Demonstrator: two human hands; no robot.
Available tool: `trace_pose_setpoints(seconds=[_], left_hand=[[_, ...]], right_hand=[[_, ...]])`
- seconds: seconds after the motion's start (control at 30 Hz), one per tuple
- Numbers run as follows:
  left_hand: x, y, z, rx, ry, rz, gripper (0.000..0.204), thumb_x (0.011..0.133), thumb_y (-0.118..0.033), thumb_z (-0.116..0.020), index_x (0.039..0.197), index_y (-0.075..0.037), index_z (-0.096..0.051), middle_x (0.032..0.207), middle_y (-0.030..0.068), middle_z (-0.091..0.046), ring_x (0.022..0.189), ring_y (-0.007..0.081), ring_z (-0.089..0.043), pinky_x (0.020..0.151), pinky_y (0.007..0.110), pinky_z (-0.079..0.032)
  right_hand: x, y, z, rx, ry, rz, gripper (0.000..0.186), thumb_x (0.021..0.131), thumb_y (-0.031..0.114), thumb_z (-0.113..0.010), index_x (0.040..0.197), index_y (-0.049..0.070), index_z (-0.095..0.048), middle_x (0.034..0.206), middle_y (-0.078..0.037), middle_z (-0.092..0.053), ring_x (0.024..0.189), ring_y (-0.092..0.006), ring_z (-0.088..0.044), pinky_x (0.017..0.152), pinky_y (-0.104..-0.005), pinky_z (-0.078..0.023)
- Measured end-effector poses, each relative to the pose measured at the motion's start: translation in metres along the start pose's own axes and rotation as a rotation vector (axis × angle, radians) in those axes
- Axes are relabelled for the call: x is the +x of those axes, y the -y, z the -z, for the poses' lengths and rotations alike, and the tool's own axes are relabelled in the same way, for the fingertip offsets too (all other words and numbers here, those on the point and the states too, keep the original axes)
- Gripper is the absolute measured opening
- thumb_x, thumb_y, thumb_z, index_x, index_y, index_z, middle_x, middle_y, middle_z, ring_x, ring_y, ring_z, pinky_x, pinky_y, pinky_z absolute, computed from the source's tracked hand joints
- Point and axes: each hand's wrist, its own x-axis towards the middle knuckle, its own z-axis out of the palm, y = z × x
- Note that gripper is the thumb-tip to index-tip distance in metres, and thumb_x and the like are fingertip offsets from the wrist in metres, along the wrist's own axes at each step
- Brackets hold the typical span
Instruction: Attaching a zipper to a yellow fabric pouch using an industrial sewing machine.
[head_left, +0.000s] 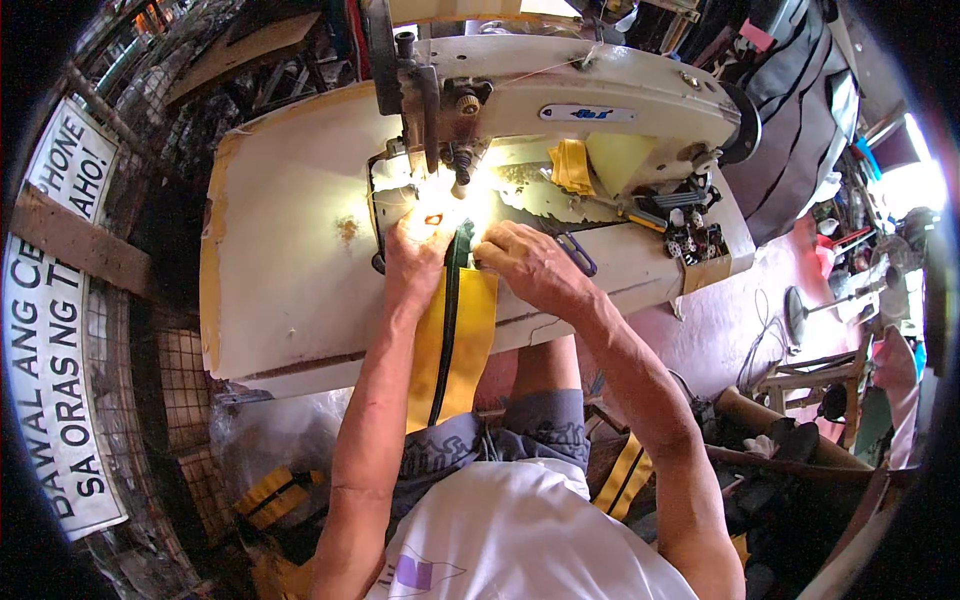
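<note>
A yellow fabric strip (472,312) with a black zipper-like band (447,345) down its middle runs from the sewing machine (660,90) over the table edge toward my lap. Its far end is dark green and lies close to the brightly lit needle area. My left hand (420,250) is closed at the strip's left side, fingers pressed together near the needle and partly lost in glare. On the other side, my right hand (528,262) curls its fingers at the strip's upper right edge. The exact grip of its fingertips is hidden.
Folded yellow cloth (571,166) lies under the machine arm. A box of bobbins and small parts (698,243) stands right, with a purple-handled tool (578,255) nearer. More yellow strips (624,478) hang low right. A lettered white sign (60,330) stands left, a fan (796,316) right.
</note>
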Motion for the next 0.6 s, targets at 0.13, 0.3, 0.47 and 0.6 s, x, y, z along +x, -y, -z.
trace_pose_setpoints(seconds=[0.13, 0.3, 0.47, 0.6], left_hand=[[0.005, 0.012, 0.001, -0.082, 0.077, 0.091, 0.020, 0.085, -0.015, -0.067, 0.097, 0.001, -0.069, 0.085, 0.0055, -0.070, 0.075, 0.0132, -0.061, 0.072, 0.030, -0.049], [0.007, 0.012, -0.002, -0.099, 0.102, 0.113, 0.019, 0.082, -0.011, -0.069, 0.096, 0.002, -0.070, 0.084, 0.0059, -0.071, 0.072, 0.0115, -0.061, 0.069, 0.028, -0.049], [0.009, 0.013, 0.001, -0.134, 0.177, 0.156, 0.017, 0.083, -0.010, -0.067, 0.095, 0.002, -0.071, 0.082, 0.0059, -0.071, 0.072, 0.0105, -0.060, 0.069, 0.028, -0.048], [0.007, 0.010, 0.002, -0.071, 0.167, 0.150, 0.016, 0.085, -0.009, -0.064, 0.095, 0.002, -0.071, 0.083, 0.0048, -0.071, 0.070, 0.0095, -0.059, 0.066, 0.029, -0.048]], right_hand=[[-0.002, 0.001, -0.005, -0.120, -0.054, -0.005, 0.028, 0.085, 0.007, -0.062, 0.111, 0.000, -0.057, 0.094, -0.013, -0.056, 0.094, -0.0313, -0.059, 0.078, -0.0393, -0.050], [0.009, -0.007, -0.006, 0.506, -0.369, -0.600, 0.021, 0.099, 0.009, -0.051, 0.115, -0.004, -0.057, 0.086, -0.009, -0.057, 0.082, -0.0163, -0.058, 0.073, -0.0287, -0.050], [0.041, -0.004, -0.009, 1.284, -0.466, -0.824, 0.016, 0.098, 0.011, -0.055, 0.112, 0.004, -0.061, 0.098, -0.001, -0.062, 0.085, -0.0096, -0.057, 0.080, -0.0256, -0.049], [0.049, -0.011, -0.033, 1.469, -0.596, -0.687, 0.019, 0.097, 0.008, -0.055, 0.115, 0.004, -0.058, 0.106, -0.003, -0.063, 0.089, -0.0122, -0.061, 0.081, -0.0262, -0.050]])
